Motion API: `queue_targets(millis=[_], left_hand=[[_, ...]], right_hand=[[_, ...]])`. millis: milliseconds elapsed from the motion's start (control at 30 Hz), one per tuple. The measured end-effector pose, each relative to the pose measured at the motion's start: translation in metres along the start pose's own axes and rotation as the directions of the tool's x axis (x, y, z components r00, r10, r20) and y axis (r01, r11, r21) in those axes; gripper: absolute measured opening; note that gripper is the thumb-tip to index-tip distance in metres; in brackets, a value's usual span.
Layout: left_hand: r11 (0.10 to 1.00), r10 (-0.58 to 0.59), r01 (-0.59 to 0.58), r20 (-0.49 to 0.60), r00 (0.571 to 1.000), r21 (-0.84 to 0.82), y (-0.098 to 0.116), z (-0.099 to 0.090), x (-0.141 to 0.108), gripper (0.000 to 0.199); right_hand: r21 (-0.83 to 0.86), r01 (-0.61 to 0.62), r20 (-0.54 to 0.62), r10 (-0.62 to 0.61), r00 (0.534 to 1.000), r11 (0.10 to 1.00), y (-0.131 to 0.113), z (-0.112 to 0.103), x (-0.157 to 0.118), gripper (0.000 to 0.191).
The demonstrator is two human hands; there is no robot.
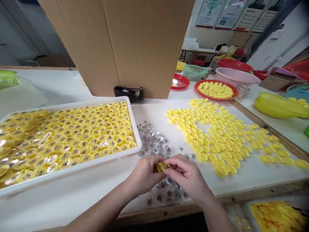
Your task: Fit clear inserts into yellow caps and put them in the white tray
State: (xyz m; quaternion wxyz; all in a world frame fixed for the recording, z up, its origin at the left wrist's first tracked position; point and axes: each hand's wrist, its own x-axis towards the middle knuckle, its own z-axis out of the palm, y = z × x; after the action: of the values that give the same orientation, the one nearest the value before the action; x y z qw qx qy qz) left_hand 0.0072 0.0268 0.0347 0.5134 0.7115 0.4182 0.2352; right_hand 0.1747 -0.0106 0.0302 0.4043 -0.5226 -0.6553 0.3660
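Note:
My left hand [147, 171] and my right hand [183, 172] meet near the table's front edge. Between their fingertips is a small round yellow plastic piece [162, 166], gripped from both sides. Whether a clear disc sits in it is hidden by the fingers. Under and behind the hands lie loose clear discs with dark printed pictures [156, 141]. To the right, many plain yellow round pieces [214, 138] are spread over the tabletop. At left, a white tray [135, 129] holds rows of yellow pieces with printed clear discs on them.
A tall cardboard box [135, 42] stands at the back, with a black tape dispenser [129, 94] before it. A red plate [234, 93] of yellow pieces, a green basket [195, 72] and a pink basin [236, 76] are at back right. A container [277, 214] of yellow pieces sits below the front edge.

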Motion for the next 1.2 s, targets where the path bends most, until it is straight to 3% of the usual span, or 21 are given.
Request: queue_targets(millis=[167, 300, 367, 433, 533, 667, 733, 933, 1033, 1200], left_hand=[[1.0, 0.003, -0.004, -0.05, 0.999, -0.014, -0.008, 0.002, -0.002, 0.02], [0.981, 0.021, -0.033, -0.066, 0.998, -0.192, -0.017, 0.003, -0.002, 0.024], [0.913, 0.031, -0.046, -0.044, 0.999, -0.406, -0.018, 0.005, -0.002, 0.026], [0.802, 0.01, 0.011, 0.032, 0.999, -0.598, -0.019, 0.007, -0.002, 0.029], [0.684, -0.047, 0.14, 0.148, 0.988, -0.716, -0.017, 0.009, -0.003, 0.035], [0.69, -0.102, 0.175, 0.145, 0.984, -0.703, -0.016, 0.011, -0.004, 0.044], [0.718, -0.106, 0.167, 0.132, 0.986, -0.676, -0.017, 0.012, -0.004, 0.043], [0.873, -0.101, 0.111, 0.046, 0.994, -0.475, -0.022, 0.016, -0.006, 0.04], [0.866, -0.136, 0.139, 0.043, 0.99, -0.48, -0.02, 0.014, -0.006, 0.045], [0.817, -0.158, 0.185, 0.097, 0.983, -0.546, -0.014, 0.01, -0.004, 0.031]], right_hand=[[-0.26, 0.061, -0.049, -0.076, 0.996, 0.964, -0.008, 0.006, -0.003, 0.02], [-0.203, 0.04, -0.109, -0.063, 0.992, 0.978, -0.008, 0.008, -0.005, 0.02], [-0.105, -0.012, -0.142, -0.003, 0.99, 0.994, -0.007, 0.007, -0.005, 0.017], [0.002, -0.088, -0.135, 0.088, 0.987, 0.996, -0.005, 0.006, -0.005, 0.013], [0.044, -0.083, -0.11, 0.087, 0.99, 0.996, -0.003, 0.004, -0.006, 0.006], [-0.194, 0.109, -0.178, -0.144, 0.973, 0.975, -0.004, 0.002, -0.007, 0.009], [-0.265, 0.151, -0.16, -0.197, 0.967, 0.953, -0.006, 0.003, -0.008, 0.015], [-0.344, 0.127, -0.117, -0.177, 0.977, 0.93, -0.01, 0.004, -0.009, 0.019], [-0.307, 0.162, -0.061, -0.189, 0.98, 0.938, -0.011, 0.002, -0.008, 0.026], [-0.323, 0.244, 0.043, -0.244, 0.969, 0.914, -0.014, -0.003, -0.007, 0.034]])
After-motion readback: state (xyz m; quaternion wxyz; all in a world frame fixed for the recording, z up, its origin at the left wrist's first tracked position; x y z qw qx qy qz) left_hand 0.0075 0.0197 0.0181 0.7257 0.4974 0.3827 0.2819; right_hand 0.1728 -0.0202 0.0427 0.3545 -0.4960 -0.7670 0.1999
